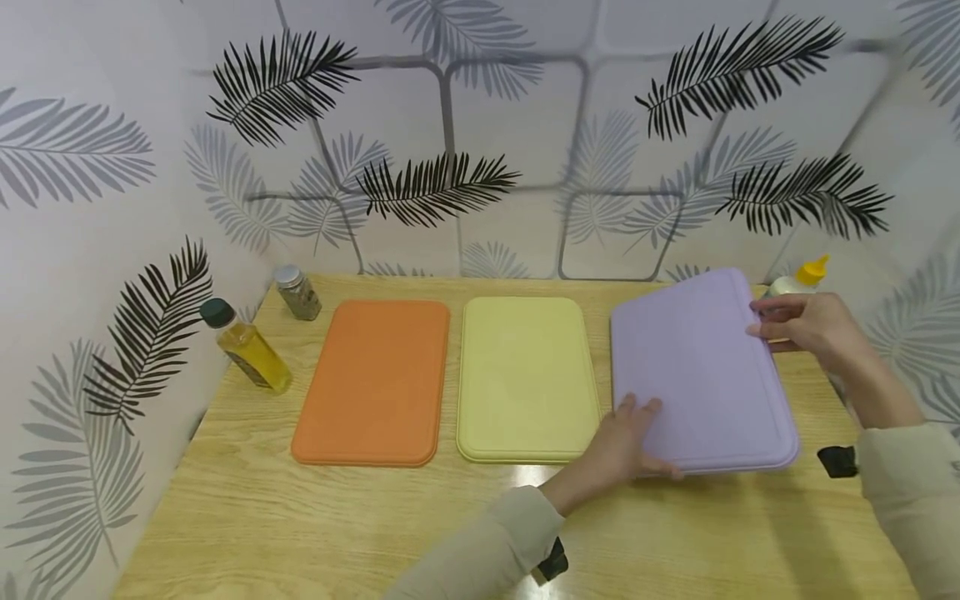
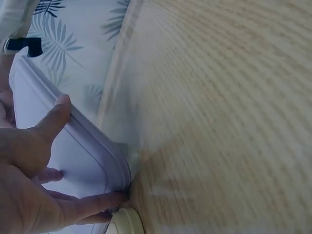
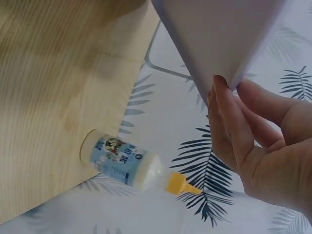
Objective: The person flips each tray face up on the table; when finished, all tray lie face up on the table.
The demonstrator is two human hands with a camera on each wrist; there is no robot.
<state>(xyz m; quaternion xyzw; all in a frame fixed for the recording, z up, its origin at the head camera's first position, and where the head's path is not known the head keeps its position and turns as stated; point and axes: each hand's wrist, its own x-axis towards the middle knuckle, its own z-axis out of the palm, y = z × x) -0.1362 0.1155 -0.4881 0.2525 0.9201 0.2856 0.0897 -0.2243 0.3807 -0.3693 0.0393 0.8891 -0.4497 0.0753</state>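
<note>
A purple cutting board [image 1: 693,375] is tilted, its right side raised off the table, with a shadow beneath it. My right hand [image 1: 813,329] pinches its far right edge; in the right wrist view, thumb and fingers [image 3: 226,109] close on the board's corner. At the near left corner, my left hand [image 1: 618,446] holds the board, the thumb [image 2: 61,109] over its rim and the other fingers spread along the face and the adjacent edge. Beside it lie a yellow cutting board [image 1: 525,375] and an orange cutting board [image 1: 375,379], both flat on the table.
At the back right corner stands a squeeze bottle [image 3: 119,158] with a yellow nozzle, partly behind my right hand in the head view. On the left are an oil bottle [image 1: 251,354] with a dark cap and a small spice jar [image 1: 297,293]. Patterned walls border the wooden table [image 1: 315,533].
</note>
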